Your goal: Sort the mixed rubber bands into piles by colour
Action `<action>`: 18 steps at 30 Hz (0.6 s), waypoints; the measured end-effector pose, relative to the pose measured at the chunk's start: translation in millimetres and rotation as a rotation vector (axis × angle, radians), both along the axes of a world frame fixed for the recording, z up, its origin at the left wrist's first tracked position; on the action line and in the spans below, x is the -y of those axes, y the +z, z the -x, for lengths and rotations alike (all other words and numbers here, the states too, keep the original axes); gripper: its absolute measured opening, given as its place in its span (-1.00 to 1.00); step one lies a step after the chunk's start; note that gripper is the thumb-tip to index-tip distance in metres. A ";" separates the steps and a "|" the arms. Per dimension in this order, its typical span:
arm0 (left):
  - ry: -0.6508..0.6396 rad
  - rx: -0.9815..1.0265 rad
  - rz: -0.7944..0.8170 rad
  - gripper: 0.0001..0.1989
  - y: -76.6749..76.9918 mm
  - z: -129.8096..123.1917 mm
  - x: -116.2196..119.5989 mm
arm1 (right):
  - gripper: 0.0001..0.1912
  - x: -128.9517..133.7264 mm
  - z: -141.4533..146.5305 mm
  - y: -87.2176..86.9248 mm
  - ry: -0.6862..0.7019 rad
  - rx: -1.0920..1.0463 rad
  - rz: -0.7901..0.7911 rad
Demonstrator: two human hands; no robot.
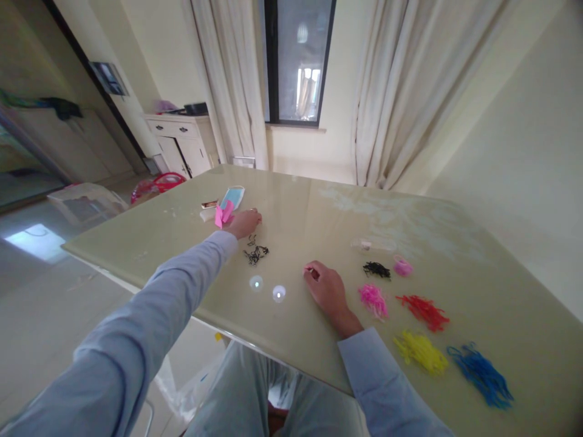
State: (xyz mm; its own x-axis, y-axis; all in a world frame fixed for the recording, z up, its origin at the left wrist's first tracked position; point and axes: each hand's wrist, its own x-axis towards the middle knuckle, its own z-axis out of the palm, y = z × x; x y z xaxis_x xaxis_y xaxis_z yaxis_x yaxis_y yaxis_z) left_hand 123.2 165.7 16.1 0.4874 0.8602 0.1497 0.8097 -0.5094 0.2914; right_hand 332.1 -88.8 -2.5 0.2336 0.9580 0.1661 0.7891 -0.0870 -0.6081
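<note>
My left hand [243, 224] reaches across the table, fingers bent together and pointing right. Whatever they may hold is too small to make out. Close beside its wrist stands a folded pink paper piece [223, 213], and a light blue face mask [233, 196] lies behind that. Small black pieces [257, 255] lie loosely heaped just in front of this hand. My right hand [327, 288] rests on the table with its fingers curled closed; a tiny pale thing may show at the fingertips. Two small round clear discs or dishes, a left one [256, 283] and a right one [279, 294], lie between my arms.
Right of my right hand lie bundles of black [377, 270], pink [373, 301], red [424, 312], yellow [421, 352] and blue [481, 375] strands. A pink coil [402, 266] and a clear plastic container [373, 244] lie behind them. The table's near edge [268, 352] runs above my lap.
</note>
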 end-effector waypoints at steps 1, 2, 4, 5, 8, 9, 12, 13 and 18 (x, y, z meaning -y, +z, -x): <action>0.002 0.036 0.008 -0.83 0.5 -2.1 1.0 | -0.80 0.0 -0.1 0.5 0.004 -0.005 0.001; 0.005 0.081 0.016 -0.83 1.3 -5.1 2.7 | -0.80 0.0 -0.1 1.0 0.006 -0.007 0.004; 0.009 0.189 0.035 -0.84 4.3 -14.4 8.9 | -0.81 0.1 0.1 1.8 0.000 -0.007 0.013; 0.007 0.249 0.047 -0.84 6.4 -20.7 13.8 | -0.80 0.1 0.4 2.0 -0.007 -0.006 0.017; -0.032 0.425 0.118 -0.86 14.0 -45.6 37.2 | -0.81 0.6 1.0 1.7 -0.018 -0.010 0.024; -0.058 0.478 0.156 -0.86 16.5 -55.0 48.3 | -0.81 0.8 1.2 1.5 -0.016 -0.013 0.025; -0.167 0.615 0.275 -0.78 23.0 -83.3 90.0 | -0.81 1.2 1.5 1.5 -0.013 -0.012 0.023; -0.215 0.686 0.327 -0.76 25.0 -92.2 105.7 | -0.81 1.2 1.5 1.8 -0.011 -0.007 0.023; -0.386 1.171 0.808 -0.66 38.4 -134.5 180.1 | -0.81 0.0 0.8 2.6 -0.008 0.024 0.072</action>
State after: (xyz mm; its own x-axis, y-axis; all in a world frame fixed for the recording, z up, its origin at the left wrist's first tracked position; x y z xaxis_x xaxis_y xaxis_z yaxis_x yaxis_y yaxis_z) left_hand 257.7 -14.4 54.5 0.6432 0.7477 0.1650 -0.2277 -0.0190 0.9736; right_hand 331.4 -88.8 0.1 0.2383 0.9658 0.1026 0.8025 -0.1363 -0.5809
